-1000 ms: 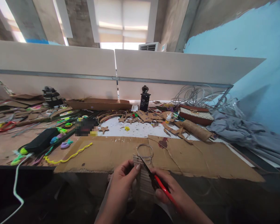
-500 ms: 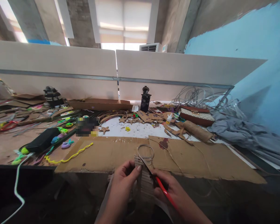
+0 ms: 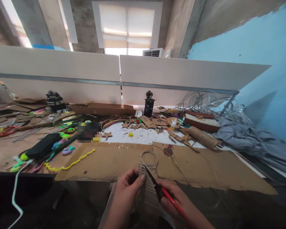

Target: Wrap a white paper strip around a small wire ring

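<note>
My left hand (image 3: 127, 190) pinches a strip of corrugated cardboard (image 3: 152, 192) between thumb and fingers, at the table's front edge. My right hand (image 3: 173, 197) is closed around a red-handled tool (image 3: 170, 198) with a dark, narrow, pointed front end. That pointed end lies against the top right part of the strip, close to my left thumb; its exact kind is not clear. Just beyond the tip, a thin ring of wire or cord (image 3: 149, 152) rests over the large cardboard sheet (image 3: 105, 163).
A yellow fuzzy stem (image 3: 73, 162) lies left on the sheet, near a black case (image 3: 44, 146). Behind are cardboard scraps (image 3: 154, 121), a cardboard star (image 3: 107, 135), a black bottle (image 3: 148, 106) and a small glue bottle (image 3: 173, 124). A cardboard roll (image 3: 202, 137) and grey cloth (image 3: 243, 133) are right.
The view has tilted slightly upward, so everything sits a little lower. Both hands keep hold of the strip and the tool, whose pointed end stays at the strip's upper part.
</note>
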A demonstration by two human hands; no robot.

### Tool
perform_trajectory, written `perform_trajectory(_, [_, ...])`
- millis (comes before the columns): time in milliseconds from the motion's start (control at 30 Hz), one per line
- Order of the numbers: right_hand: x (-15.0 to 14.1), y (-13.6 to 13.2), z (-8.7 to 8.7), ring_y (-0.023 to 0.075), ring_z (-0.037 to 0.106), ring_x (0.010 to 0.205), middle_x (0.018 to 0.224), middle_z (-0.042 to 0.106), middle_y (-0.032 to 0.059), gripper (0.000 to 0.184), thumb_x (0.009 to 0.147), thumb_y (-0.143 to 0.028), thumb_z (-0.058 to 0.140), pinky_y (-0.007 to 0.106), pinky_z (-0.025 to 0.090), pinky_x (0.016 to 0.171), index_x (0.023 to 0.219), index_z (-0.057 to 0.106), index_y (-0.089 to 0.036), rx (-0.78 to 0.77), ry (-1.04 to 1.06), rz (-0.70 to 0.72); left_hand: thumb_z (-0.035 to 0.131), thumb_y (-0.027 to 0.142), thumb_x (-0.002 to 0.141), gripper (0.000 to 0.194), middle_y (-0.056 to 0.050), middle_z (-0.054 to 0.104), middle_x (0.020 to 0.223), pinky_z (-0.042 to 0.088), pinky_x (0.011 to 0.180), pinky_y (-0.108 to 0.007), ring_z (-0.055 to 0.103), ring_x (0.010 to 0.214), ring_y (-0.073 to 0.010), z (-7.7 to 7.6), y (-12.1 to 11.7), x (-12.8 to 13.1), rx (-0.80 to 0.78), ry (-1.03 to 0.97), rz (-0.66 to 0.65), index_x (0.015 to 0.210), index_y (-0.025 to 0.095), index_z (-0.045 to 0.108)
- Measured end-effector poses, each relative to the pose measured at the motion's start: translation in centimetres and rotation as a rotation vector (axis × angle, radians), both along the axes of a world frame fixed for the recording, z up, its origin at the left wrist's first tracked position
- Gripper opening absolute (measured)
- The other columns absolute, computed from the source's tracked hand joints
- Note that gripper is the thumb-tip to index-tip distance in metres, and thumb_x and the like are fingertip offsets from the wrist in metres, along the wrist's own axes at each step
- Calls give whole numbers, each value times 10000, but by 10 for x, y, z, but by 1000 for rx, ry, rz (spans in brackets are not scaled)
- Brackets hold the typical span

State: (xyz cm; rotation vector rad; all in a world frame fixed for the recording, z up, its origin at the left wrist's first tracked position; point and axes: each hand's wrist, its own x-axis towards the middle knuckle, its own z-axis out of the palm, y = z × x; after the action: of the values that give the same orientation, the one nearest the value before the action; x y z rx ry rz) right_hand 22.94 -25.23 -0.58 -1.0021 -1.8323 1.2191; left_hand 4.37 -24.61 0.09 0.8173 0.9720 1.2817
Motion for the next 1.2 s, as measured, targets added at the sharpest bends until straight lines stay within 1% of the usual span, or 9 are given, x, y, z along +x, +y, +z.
perform_trajectory(133, [2, -2, 5, 259, 651, 796, 897, 733, 91, 616, 842, -730, 506, 311, 533, 715, 1144, 733, -244, 37, -48, 40, 896, 459, 573, 331, -46, 748, 725, 503, 711, -266, 656, 724, -198, 0, 0, -2, 9, 12, 1, 710, 185, 772])
perform_trajectory(267, [4, 2, 1, 267, 656, 865, 955, 732, 88, 574, 852, -684, 546, 319, 528, 772, 1176, 717, -241, 55, -46, 56, 891, 443, 584, 315, -49, 757, 729, 501, 710, -269, 654, 718, -201, 0, -1, -2, 33, 11, -14, 719, 182, 780])
perform_trajectory(500, [-2, 7, -4, 260, 658, 842, 892, 734, 69, 582, 821, -701, 584, 326, 520, 789, 1058, 753, -197, -18, 20, 52, 874, 411, 612, 266, -40, 756, 722, 493, 693, -259, 650, 705, -195, -1, -2, -1, 27, 8, -10, 713, 186, 774])
perform_trajectory(700, [-3, 10, -10, 251, 647, 781, 834, 724, 69, 639, 808, -755, 537, 306, 506, 714, 933, 760, -169, 45, -98, 8, 867, 408, 642, 262, -44, 754, 737, 504, 698, -254, 660, 713, -193, -6, -2, -3, 26, 8, -13, 749, 186, 778])
perform_trajectory(800, [-1, 6, -6, 253, 639, 774, 814, 707, 72, 621, 827, -738, 520, 310, 514, 711, 987, 745, -182, 62, -114, 4, 871, 398, 641, 254, -40, 757, 746, 507, 707, -250, 661, 725, -191, -8, -1, -3, 32, -4, -3, 752, 187, 782])
perform_trajectory(900, [-1, 0, 5, 257, 637, 810, 862, 705, 77, 584, 840, -712, 531, 327, 527, 762, 1074, 727, -214, 57, -59, -15, 887, 388, 616, 249, -26, 748, 725, 501, 703, -240, 651, 715, -179, -11, 0, -1, 41, -39, 63, 721, 190, 777])
perform_trajectory(967, [-2, -3, 10, 265, 639, 849, 893, 703, 77, 550, 842, -689, 558, 348, 529, 816, 1079, 727, -222, 21, -2, -18, 883, 388, 619, 249, -23, 738, 712, 495, 698, -238, 642, 704, -174, -13, 1, 0, 51, -55, 106, 717, 187, 775])
perform_trajectory(1033, [-4, -6, 9, 267, 647, 867, 898, 698, 76, 507, 847, -650, 591, 370, 528, 853, 1052, 731, -208, -51, 59, -26, 880, 378, 625, 242, -20, 728, 709, 489, 705, -235, 634, 702, -168, -13, 1, 0, 53, -53, 136, 721, 184, 772])
perform_trajectory(1200, [-4, -6, -14, 261, 674, 921, 963, 695, 96, 494, 823, -622, 659, 348, 543, 815, 1059, 718, -192, -254, 274, -172, 885, 369, 622, 258, -29, 725, 733, 497, 703, -236, 637, 717, -171, -11, 0, -2, 21, -45, 154, 739, 173, 765])
